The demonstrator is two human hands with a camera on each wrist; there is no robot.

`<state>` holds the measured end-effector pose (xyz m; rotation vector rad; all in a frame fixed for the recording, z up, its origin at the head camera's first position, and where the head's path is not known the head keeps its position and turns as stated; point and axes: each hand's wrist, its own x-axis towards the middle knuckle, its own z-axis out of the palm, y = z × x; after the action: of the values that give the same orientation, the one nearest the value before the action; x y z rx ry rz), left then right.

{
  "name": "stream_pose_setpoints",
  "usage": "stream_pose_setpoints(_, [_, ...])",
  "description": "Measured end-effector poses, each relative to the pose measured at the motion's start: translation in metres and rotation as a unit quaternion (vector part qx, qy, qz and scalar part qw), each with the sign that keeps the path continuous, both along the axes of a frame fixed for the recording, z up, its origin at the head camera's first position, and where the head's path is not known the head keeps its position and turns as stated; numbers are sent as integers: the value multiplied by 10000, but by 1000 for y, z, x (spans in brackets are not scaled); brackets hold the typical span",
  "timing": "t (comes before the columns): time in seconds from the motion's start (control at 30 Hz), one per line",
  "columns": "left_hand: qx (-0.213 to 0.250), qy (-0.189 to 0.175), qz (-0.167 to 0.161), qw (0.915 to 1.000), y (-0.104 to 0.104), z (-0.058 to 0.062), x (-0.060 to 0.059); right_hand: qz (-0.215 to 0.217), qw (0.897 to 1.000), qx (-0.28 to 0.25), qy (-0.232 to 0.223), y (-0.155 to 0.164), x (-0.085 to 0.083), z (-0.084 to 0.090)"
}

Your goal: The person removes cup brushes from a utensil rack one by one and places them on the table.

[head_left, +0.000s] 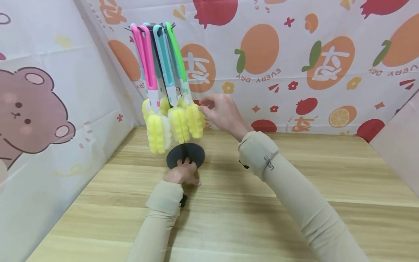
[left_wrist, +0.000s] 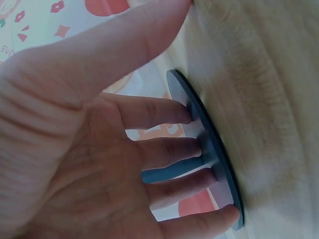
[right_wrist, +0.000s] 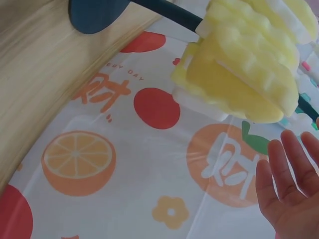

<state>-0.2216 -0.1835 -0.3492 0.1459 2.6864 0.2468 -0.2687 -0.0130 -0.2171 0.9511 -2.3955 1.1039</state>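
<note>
Several sponge bottle brushes hang from a dark stand, their yellow and white heads downward. At the front are a pink-handled brush (head_left: 150,62), a light blue one (head_left: 166,62) and a green one (head_left: 178,54). My left hand (head_left: 183,173) rests its spread fingertips on the stand's round black base (head_left: 196,151); the left wrist view shows those fingers (left_wrist: 169,149) nearly straight along the base's edge. Beside the rightmost yellow sponge head (head_left: 195,122) is my right hand (head_left: 222,111), fingers loosely bent. In the right wrist view its fingers (right_wrist: 294,172) are extended, with nothing held.
The stand's thin pole (right_wrist: 167,12) rises from the base to hooks at the top. A wood-grain table (head_left: 294,203) lies under it. Behind hangs a fruit-printed cloth (head_left: 222,47), with a bear-printed cloth (head_left: 95,83) on the left.
</note>
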Motion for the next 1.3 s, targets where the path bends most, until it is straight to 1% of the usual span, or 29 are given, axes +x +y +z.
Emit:
stream_pose_setpoints(0.1, [-15, -9, -18, 10000, 0, 0, 0, -52, 9996, -68, -265, -1, 0, 2])
stream_pose_setpoints(0.17, [-38, -4, -32, 10000, 0, 0, 0, -43, 9985, -28, -538, -3, 0, 4])
stream_pose_setpoints(0.27, [-29, 4, -18, 10000, 0, 0, 1, 19, 9948, 60, -1013, -5, 1, 5])
stream_pose_setpoints(0.37, [20, 4, 14, 10000, 0, 0, 3, 51, 9912, 95, -1316, -7, 1, 6])
stream_pose_setpoints(0.47, [47, 16, 17, 10000, -1, 0, 3, 44, 9910, -10, -1341, -9, -1, 8])
stream_pose_setpoints(0.67, [25, 25, 9, 10000, -2, 3, 4, 111, 9917, -379, -1228, -19, -6, 15])
stream_pose_setpoints(0.73, [26, -13, 11, 10000, -1, 1, 2, 78, 9914, -440, -1230, -21, -7, 16])
stream_pose_setpoints(0.83, [18, -53, -5, 10000, -2, -3, -1, -19, 9889, -550, -1378, -25, -7, 16])
stream_pose_setpoints(0.87, [-6, -16, -45, 10000, -3, -7, -4, -46, 9873, -608, -1468, -26, -8, 15])
stream_pose_setpoints(0.97, [-38, -19, -47, 10000, -4, -9, -5, -59, 9804, -871, -1766, -30, -10, 15])
stream_pose_setpoints(1.07, [-48, -17, -34, 10000, -3, -6, -3, -36, 9745, -1043, -1987, -33, -12, 14])
stream_pose_setpoints(1.1, [-35, -62, 0, 10000, -1, -2, 0, -27, 9731, -1086, -2030, -33, -13, 13])
stream_pose_setpoints(1.2, [1, -40, -28, 10000, 0, 2, 3, -67, 9743, -1067, -1981, -34, -15, 11])
stream_pose_setpoints(1.3, [24, -15, -57, 10000, -1, 4, 4, -81, 9783, -1047, -1785, -34, -15, 10])
